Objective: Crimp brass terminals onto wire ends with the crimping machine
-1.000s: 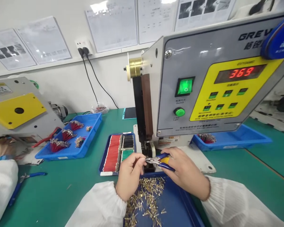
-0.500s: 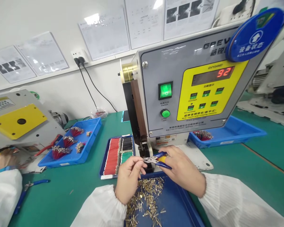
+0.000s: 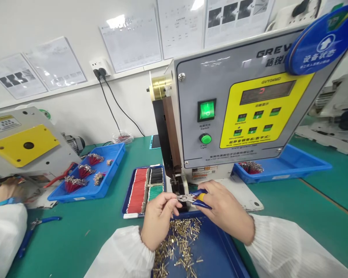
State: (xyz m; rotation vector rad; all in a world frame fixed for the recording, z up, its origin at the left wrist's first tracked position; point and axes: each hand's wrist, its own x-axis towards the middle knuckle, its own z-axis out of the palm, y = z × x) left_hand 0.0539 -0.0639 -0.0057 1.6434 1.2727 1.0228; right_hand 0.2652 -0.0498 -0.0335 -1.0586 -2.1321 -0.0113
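My right hand (image 3: 224, 210) is wrapped round the blue handles of a pair of pliers (image 3: 188, 197), whose jaws point left. At the jaw tips, my left hand (image 3: 159, 218) pinches something too small to make out. Both hands are in front of the base of a grey machine (image 3: 211, 73) with a yellow panel, close to its crimping head (image 3: 178, 184). Below them lies a dark blue tray (image 3: 217, 247) holding many small brass-coloured pins (image 3: 184, 247). Left of the machine is a divided tray (image 3: 130, 181) with red, black and green wires.
Blue bins (image 3: 111, 170) (image 3: 295, 164) with bundled parts stand left and right of the machine. Another person's hand (image 3: 8, 193) works at a second machine (image 3: 26, 144) at far left. Blue-handled pliers (image 3: 31, 231) lie on the green table (image 3: 84, 239).
The machine's display has gone from 92 to a single, partly lit red mark. The view has shifted slightly. Both hands keep nearly the same pose at the pliers.
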